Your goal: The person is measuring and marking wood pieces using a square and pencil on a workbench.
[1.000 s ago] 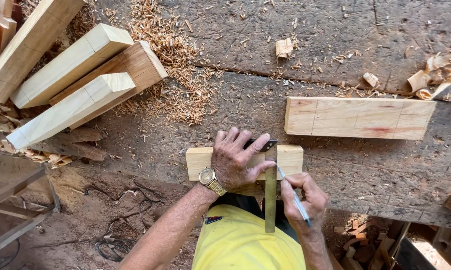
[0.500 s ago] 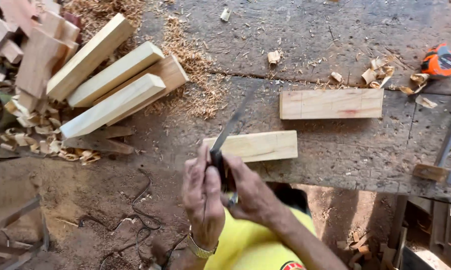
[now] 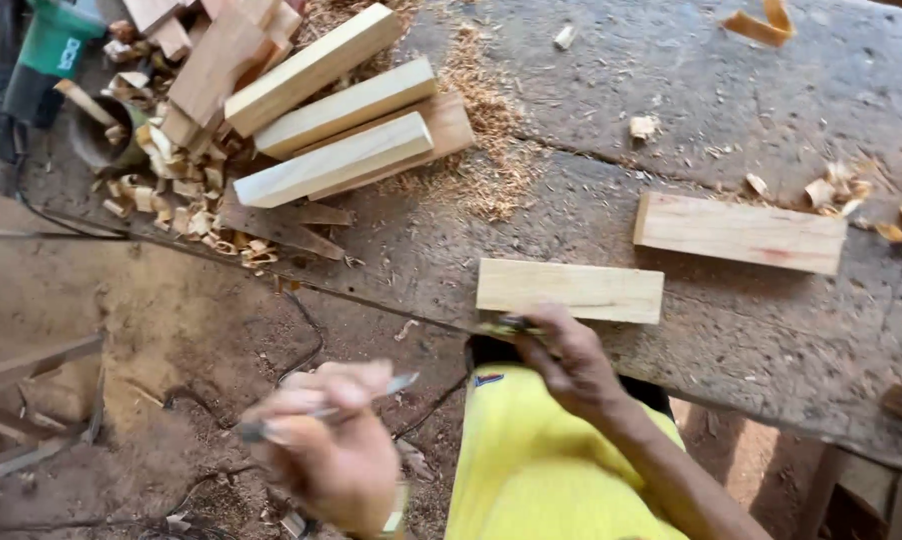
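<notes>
Near left, left hand [image 3: 336,455], blurred, off the bench over the dirt floor [image 3: 121,320], fingers closed round a thin pen-like tool [image 3: 326,408] with a pale tip; the exact kind can't be told. Right hand [image 3: 561,360] at the near bench edge, fingers curled on a small dark object [image 3: 511,324], too blurred to tell what or how tight. Just beyond it, touching the edge zone, a pale smooth rectangular wood block [image 3: 571,289] lies flat. Workbench [image 3: 751,340] is rough grey weathered planks, cracked, with open room right of the block. Farther right, a second block [image 3: 739,233] with reddish streak. Far left, stacked squared pale timbers [image 3: 336,130], sawdust [image 3: 491,170], curled shavings [image 3: 171,195], green power tool [image 3: 51,45].
</notes>
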